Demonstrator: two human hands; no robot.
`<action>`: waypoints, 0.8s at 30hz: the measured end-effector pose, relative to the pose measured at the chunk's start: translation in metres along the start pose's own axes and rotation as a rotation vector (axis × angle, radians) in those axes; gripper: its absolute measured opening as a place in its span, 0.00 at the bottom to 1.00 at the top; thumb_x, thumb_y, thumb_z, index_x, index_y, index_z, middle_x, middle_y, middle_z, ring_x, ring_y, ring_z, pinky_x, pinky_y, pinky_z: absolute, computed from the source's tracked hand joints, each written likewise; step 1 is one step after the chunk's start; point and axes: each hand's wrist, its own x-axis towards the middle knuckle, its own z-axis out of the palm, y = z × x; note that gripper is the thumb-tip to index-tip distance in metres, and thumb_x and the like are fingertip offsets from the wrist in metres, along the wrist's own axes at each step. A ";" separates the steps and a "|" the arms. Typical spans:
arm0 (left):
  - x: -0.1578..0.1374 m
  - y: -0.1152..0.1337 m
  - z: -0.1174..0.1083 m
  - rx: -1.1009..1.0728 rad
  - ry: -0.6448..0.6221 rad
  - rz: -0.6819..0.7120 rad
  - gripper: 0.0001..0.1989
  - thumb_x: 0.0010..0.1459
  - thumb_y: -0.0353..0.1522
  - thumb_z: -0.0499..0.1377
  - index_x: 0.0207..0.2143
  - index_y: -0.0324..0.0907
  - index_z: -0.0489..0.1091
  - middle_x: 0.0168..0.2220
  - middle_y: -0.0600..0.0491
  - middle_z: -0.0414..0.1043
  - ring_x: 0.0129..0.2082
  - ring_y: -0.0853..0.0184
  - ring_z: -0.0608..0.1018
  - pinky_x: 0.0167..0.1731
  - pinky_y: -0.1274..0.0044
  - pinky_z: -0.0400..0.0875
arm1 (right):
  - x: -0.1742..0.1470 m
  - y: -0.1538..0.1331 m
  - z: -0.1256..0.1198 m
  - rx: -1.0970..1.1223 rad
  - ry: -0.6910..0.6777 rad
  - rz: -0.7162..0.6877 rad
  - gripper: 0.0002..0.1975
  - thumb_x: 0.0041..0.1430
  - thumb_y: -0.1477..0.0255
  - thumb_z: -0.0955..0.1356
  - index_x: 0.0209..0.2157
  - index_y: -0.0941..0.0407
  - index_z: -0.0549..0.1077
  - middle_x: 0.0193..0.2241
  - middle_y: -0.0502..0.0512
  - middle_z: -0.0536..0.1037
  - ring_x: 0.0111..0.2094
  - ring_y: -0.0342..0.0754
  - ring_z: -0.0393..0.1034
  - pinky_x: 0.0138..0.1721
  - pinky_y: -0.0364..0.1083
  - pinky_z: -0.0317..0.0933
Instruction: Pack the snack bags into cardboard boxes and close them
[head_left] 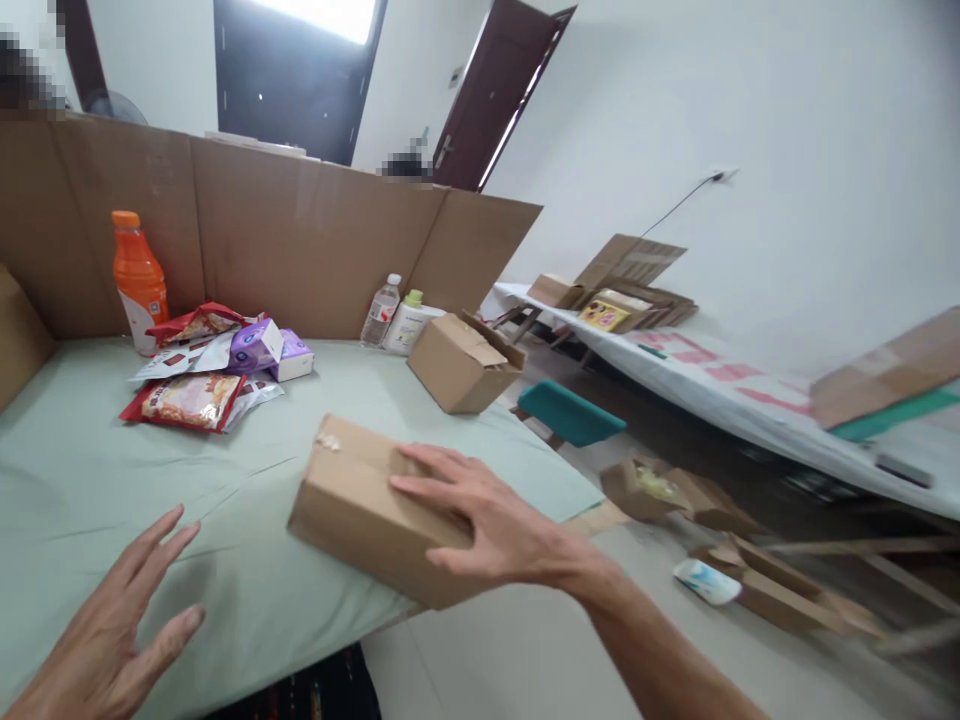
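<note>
A closed brown cardboard box lies near the front edge of the green-covered table. My right hand rests on its top and right end, fingers spread and the thumb against the near side. To the left of the box, my left hand hovers above the cloth with its fingers apart, holding nothing. Beyond the box is a heap of red and silver snack bags with purple tissue packs on its right side.
An orange bottle, a clear bottle and a white bottle stand along a cardboard screen. Another cardboard box sits at the right edge. A teal stool and open boxes are beyond the table.
</note>
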 end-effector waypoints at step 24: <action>-0.010 -0.012 0.093 0.139 0.014 0.101 0.23 0.70 0.46 0.54 0.64 0.55 0.70 0.69 0.49 0.68 0.63 0.49 0.75 0.59 0.59 0.72 | -0.091 0.263 -0.033 -0.219 0.301 0.765 0.37 0.55 0.48 0.68 0.61 0.52 0.76 0.63 0.67 0.73 0.62 0.70 0.70 0.57 0.63 0.66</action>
